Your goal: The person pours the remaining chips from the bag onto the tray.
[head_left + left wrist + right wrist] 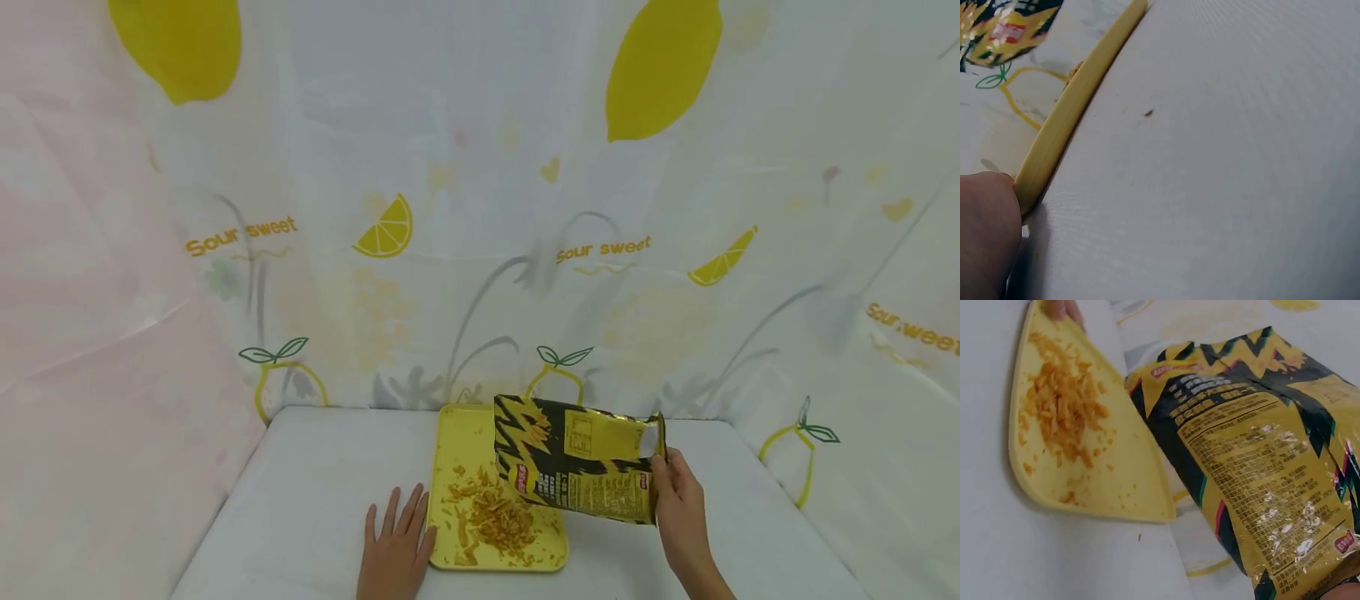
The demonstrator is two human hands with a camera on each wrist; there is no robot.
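My right hand (684, 508) grips one end of a black and yellow snack bag (577, 458), thumb on its near face. The bag lies sideways in the air, its far end over the right part of a yellow tray (459, 433). Printed text covers the bag's face (1241, 462) in the right wrist view. Broken orange-brown snack pieces (504, 518) are heaped in the tray's near half, with crumbs scattered around. My left hand (395, 546) rests beside the tray's left edge, fingers spread and thumb against the rim. In the left wrist view, part of that hand (985, 231) meets the tray's side (1072, 106).
The tray stands on a white table (315, 500), walled in by a white lemon-printed curtain (480, 317) at the back and sides. A small brown crumb (1149, 113) lies on the table left of the tray.
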